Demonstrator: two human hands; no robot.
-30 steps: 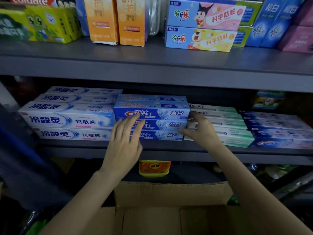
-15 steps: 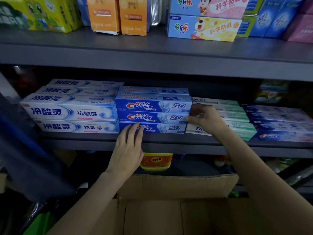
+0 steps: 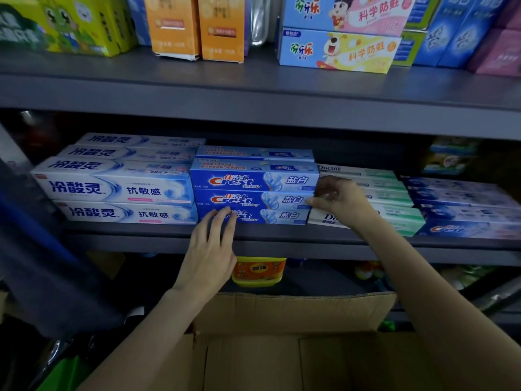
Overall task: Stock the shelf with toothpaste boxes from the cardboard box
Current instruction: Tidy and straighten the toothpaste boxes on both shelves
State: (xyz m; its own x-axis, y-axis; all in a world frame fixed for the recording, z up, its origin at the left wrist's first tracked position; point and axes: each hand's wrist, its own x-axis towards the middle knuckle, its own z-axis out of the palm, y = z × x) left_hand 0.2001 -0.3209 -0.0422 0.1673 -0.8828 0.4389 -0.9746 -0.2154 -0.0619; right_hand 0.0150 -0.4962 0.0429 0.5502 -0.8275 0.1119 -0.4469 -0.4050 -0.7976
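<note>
Grey shelf (image 3: 253, 235): three stacked Crest boxes (image 3: 253, 198); left hand (image 3: 210, 249) flat against bottom one, right hand (image 3: 342, 200) pinching stack's end.

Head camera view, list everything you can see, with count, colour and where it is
Crest boxes: three stacked at the front, blue, middle shelf centre.
White boxes: two stacked at the front, white-blue, left of the Crest boxes.
Doctor boxes: a stack, white-green, right of the Crest boxes.
Far-right boxes: a stack, blue, middle shelf right.
Orange boxes: two, upright, top shelf.
Cartoon boxes: two stacked, top shelf.
Green box: one, top shelf left.
Tub: one, yellow, below the middle shelf.
Cardboard box: one, brown, bottom, open.
Left hand: fingers straight on the bottom Crest box.
Right hand: at the Crest boxes' right end.
</note>
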